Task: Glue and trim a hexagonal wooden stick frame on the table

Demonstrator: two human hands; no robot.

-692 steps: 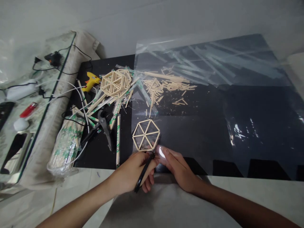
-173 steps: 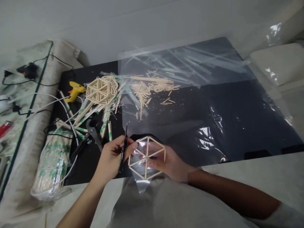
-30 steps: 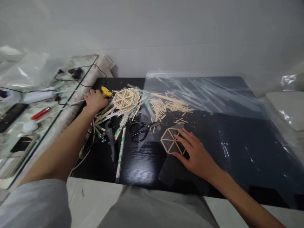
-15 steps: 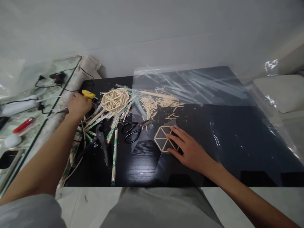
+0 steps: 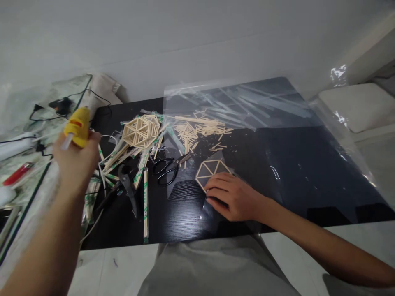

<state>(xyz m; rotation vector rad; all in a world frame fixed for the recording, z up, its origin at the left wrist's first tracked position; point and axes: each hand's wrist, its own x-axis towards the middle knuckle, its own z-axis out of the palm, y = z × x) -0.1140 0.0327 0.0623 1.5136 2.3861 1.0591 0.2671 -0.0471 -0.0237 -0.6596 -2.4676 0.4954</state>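
My left hand (image 5: 77, 152) is raised at the left, closed around a yellow hot glue gun (image 5: 77, 126). On a small clear sheet in front of me lies a flat wheel-shaped frame of wooden sticks (image 5: 207, 169), with spokes meeting at its centre. My right hand (image 5: 230, 195) covers the frame's lower right part, its fingers curled over the sticks. Black-handled scissors (image 5: 173, 167) lie open to the left of this frame. Farther left, several similar frames (image 5: 142, 130) are stacked on wrapped sticks.
Short cut sticks (image 5: 197, 131) are heaped beyond the scissors. Dark-handled cutters (image 5: 129, 187) and a wrapped chopstick pack (image 5: 146, 207) lie on the black table. A large clear plastic sheet (image 5: 277, 107) covers its right side. Cables and a red lighter (image 5: 17, 173) rest on the glass-topped surface at left.
My left hand has lifted the glue gun and brought it up and leftward, toward me. My right hand's fingers, spread before, are now curled closer together over the frame's lower part.
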